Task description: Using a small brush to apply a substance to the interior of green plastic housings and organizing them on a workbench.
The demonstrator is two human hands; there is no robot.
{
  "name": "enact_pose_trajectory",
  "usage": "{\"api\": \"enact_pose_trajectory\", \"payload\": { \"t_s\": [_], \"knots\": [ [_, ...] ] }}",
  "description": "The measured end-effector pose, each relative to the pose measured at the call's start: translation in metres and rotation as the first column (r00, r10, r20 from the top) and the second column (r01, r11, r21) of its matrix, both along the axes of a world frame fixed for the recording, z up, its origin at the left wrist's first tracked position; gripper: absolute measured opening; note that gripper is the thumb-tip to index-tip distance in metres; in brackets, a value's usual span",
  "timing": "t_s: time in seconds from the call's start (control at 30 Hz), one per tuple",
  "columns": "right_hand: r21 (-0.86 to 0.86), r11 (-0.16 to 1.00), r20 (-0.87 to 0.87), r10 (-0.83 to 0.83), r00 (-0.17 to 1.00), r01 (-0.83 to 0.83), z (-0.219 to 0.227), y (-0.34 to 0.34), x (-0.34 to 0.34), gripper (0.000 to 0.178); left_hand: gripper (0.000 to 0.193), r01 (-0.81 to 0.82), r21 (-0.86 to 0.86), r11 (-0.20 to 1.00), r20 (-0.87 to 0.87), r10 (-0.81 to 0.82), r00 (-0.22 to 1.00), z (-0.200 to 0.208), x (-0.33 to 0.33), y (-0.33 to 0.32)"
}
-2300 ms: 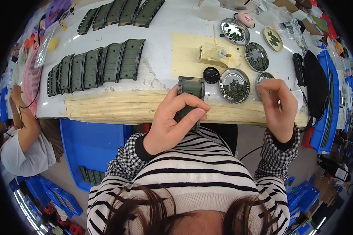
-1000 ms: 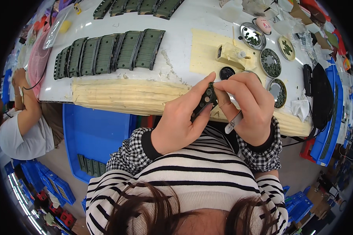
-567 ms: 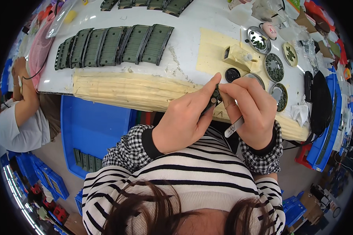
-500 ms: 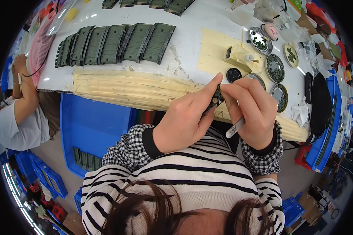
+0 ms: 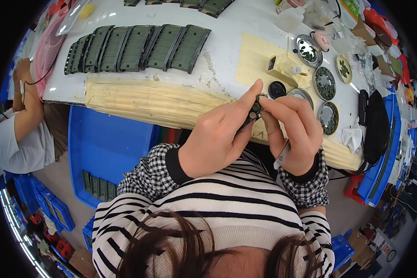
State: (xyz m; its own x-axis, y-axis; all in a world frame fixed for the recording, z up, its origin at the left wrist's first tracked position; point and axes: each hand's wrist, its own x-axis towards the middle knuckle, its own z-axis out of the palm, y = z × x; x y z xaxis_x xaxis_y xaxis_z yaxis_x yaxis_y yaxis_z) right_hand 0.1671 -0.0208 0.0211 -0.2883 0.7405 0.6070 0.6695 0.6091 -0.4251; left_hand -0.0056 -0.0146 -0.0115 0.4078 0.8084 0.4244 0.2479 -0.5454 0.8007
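Observation:
Over the table's front edge, my left hand is closed around a small dark green part with round wheel-like details. Its thumb and forefinger clamp the part, and the palm hides the lower end. Facing it, my right hand is closed, its fingertips pinching at the part's upper end. Silver tweezers are tucked in the right palm, their broad end sticking out below. Where their tips lie cannot be made out behind the fingers.
Rows of dark green ribbed panels lie on the table. Round dishes of small green pieces, a yellowish block and a black lid stand beyond my right hand. A blue bin is at left, near another person's arm.
Both hands keep hold of the small part and have shifted only slightly. The tweezers in my right hand have turned, so their broad end shows narrower. The whole view has moved a little.

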Motion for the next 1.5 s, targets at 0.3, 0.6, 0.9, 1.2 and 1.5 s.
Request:
{"api": "enact_pose_trajectory", "payload": {
  "t_s": [0.3, 0.6, 0.9, 1.2, 1.5],
  "knots": [
    [-0.115, 0.993, -0.173, -0.028, 0.985, 0.008, 0.003, -0.004, -0.002, 0.030, 0.074, 0.047, -0.020, 0.999, -0.066, -0.048, 0.997, 0.005, -0.004, 0.001],
    [-0.092, 0.996, -0.110, -0.018, 0.994, 0.008, 0.004, -0.006, -0.001, 0.033, 0.068, 0.012, 0.023, 1.000, -0.042, -0.011, 0.999, 0.005, -0.001, 0.000],
    [-0.190, 0.977, -0.309, -0.154, 0.939, 0.097, 0.007, -0.009, 0.004, 0.024, 0.058, 0.153, -0.243, 0.958, 0.224, -0.098, 0.970, -0.003, -0.002, 0.004],
    [-0.103, 0.885, -0.120, -0.465, 0.877, 0.455, -0.013, 0.021, 0.047, 0.023, 0.048, 0.689, -0.628, 0.362, 0.767, 0.134, 0.628, -0.007, -0.010, 0.015],
    [-0.055, 0.904, -0.142, -0.427, 0.893, 0.424, -0.016, 0.028, 0.051, 0.016, 0.051, 0.915, -0.369, 0.160, 0.892, 0.336, 0.301, -0.019, -0.004, 0.011]
  ]
}}
